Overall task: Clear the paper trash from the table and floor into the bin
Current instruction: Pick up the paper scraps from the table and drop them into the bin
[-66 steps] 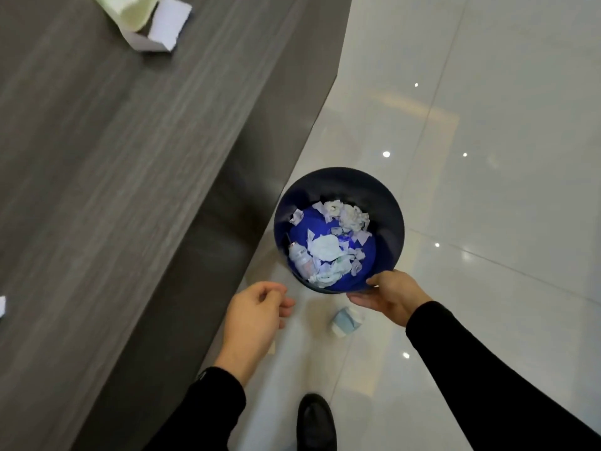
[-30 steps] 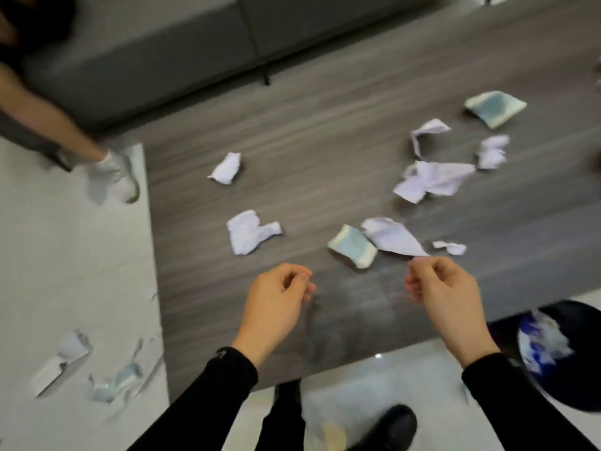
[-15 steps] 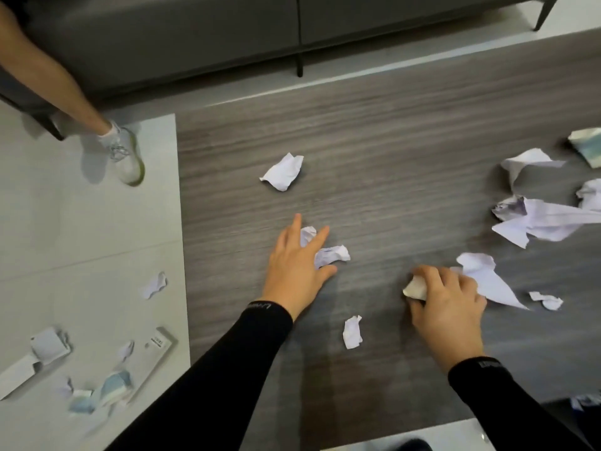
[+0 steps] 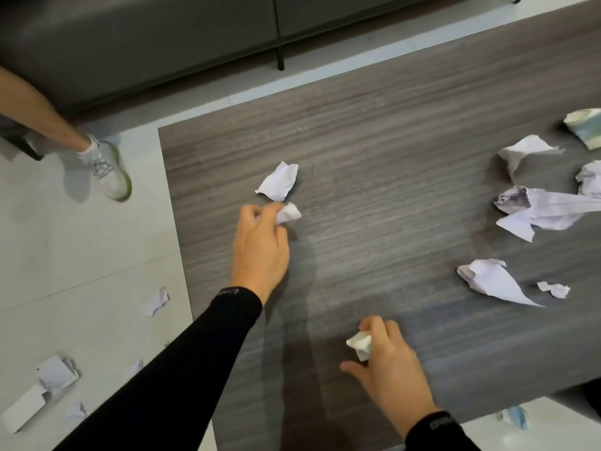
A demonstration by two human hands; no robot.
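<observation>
The left hand (image 4: 260,252) reaches out over the grey wood-grain desk (image 4: 374,164), its grip pinched on a small white paper wad (image 4: 289,213) that pokes out past the fingertips. Just beyond that wad, nearly touching it, a crumpled white scrap (image 4: 278,182) lies on the desk. The right hand (image 4: 390,372) is near the desk's front edge. Its grip is curled round a second wad (image 4: 359,343), white with a bluish tint, and the thumb sticks out to the side.

More paper trash lies well apart from both hands on the right part of the desk:
- a pointed sheet (image 4: 494,281) with a tiny scrap (image 4: 554,289) just beside it
- a big creased sheet (image 4: 546,209) further back
- a folded white piece (image 4: 523,151)
- a ball (image 4: 590,179) cut by the frame edge
- a green-and-white piece (image 4: 585,126) at the far right

On the pale tiled floor (image 4: 81,255) left of the desk are a torn scrap (image 4: 156,301), a squarish folded paper (image 4: 55,375), a flat slip (image 4: 22,408) and smaller bits near them. A bluish piece (image 4: 515,416) lies on the floor by the desk's front right corner.

Another person's bare leg and white sneaker (image 4: 107,172) stand by the desk's far left corner, in front of a dark grey sofa (image 4: 162,37).
</observation>
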